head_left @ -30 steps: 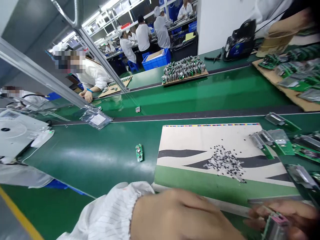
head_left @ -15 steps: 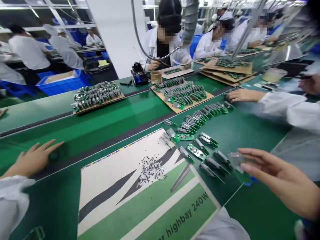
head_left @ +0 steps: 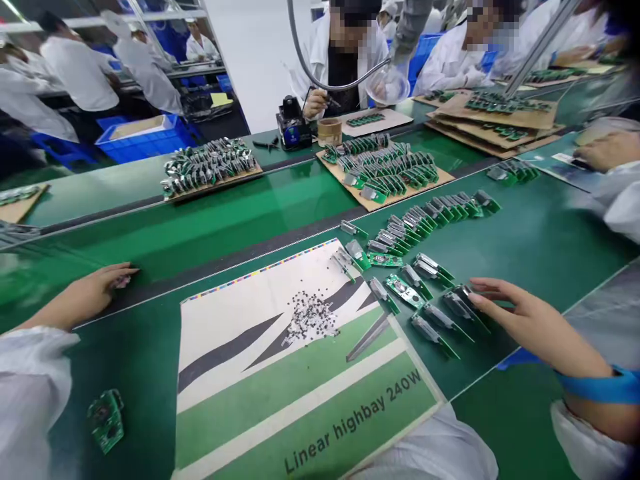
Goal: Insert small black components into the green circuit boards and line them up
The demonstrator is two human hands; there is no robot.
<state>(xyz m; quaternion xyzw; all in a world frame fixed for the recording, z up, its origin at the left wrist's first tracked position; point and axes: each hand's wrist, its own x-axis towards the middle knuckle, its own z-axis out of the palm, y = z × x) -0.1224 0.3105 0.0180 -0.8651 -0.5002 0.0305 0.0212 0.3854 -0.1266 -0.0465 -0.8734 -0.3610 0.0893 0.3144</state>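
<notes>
My left hand (head_left: 93, 293) rests at the near edge of the conveyor belt (head_left: 210, 227), its fingers curled down over something small and grey (head_left: 121, 281). My right hand (head_left: 525, 319) lies flat with fingers stretched, the fingertips touching a green circuit board with a metal clip (head_left: 463, 304). That board sits in a loose group of similar boards (head_left: 425, 293) on the green bench. Between my hands lies a printed cardboard sheet (head_left: 300, 400) with a pile of tiny black components (head_left: 310, 320) and a pair of tweezers (head_left: 367, 339).
A lone green board (head_left: 106, 420) lies at the lower left. Cardboard trays of boards (head_left: 210, 167) (head_left: 390, 173) stand beyond the belt, with a soldering station (head_left: 293, 127) and a blue crate (head_left: 143, 137). A co-worker's hand (head_left: 607, 150) is at the right; other people work across the line.
My right hand has come down and set the board it held among the others, fingers now flat. My left hand's fingers went from spread to curled over the small grey thing.
</notes>
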